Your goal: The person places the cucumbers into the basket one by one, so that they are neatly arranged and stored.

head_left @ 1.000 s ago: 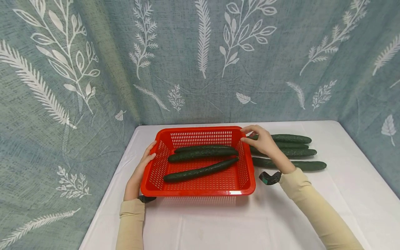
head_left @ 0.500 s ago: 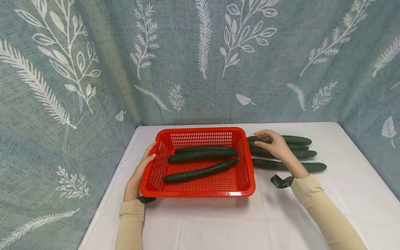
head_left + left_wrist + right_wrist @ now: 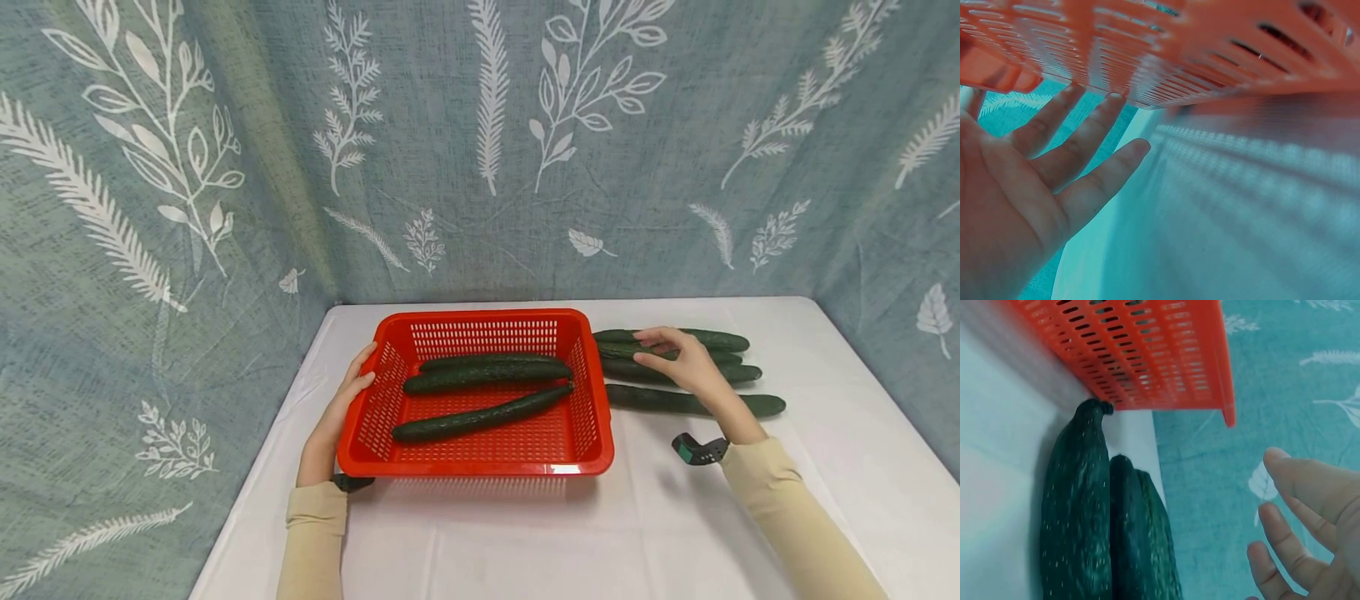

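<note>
– Leaf-printed cloth [image 3: 435, 125] hangs behind your white-covered desk [image 3: 525, 542]; where do the loose cucumbers [image 3: 630, 372] lie from you?

– On the desk to the right of the red basket [image 3: 480, 469], partly overlapped by your right hand [image 3: 686, 362] in the head view. Their long axes run roughly side to side, left ends near the basket wall

– So your right is nearer?

– Clearly. Its fingers curve loosely around nothing, apart from the cucumbers in the right wrist view. Your left hand [image 3: 337, 412] sits across the basket from them, fingers nearly straight at its left side, likely touching

– And inside the basket?

– You have three more cucumbers [image 3: 483, 416], also lying crosswise
</note>
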The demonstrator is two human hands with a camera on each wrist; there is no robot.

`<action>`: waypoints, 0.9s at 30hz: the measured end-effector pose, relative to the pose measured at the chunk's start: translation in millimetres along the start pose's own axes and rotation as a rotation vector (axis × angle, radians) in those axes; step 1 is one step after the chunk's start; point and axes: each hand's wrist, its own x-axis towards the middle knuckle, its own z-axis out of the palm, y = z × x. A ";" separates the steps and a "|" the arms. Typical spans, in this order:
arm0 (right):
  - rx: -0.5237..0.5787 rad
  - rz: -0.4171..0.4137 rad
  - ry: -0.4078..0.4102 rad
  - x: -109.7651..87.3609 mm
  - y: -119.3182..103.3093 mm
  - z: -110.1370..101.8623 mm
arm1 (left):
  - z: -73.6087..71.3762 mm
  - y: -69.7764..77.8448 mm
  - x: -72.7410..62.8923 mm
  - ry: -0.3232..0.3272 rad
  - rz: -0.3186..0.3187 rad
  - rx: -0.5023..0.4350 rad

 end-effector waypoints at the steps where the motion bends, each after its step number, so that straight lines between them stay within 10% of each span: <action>1: 0.002 0.002 0.000 -1.8 1.0 -1.4 | 0.3 0.1 -0.2 -0.002 -0.001 -0.004; 27: -0.168 -0.010 0.058 -37.5 52.8 -27.2 | -0.6 -1.5 -1.8 -0.004 -0.009 -0.035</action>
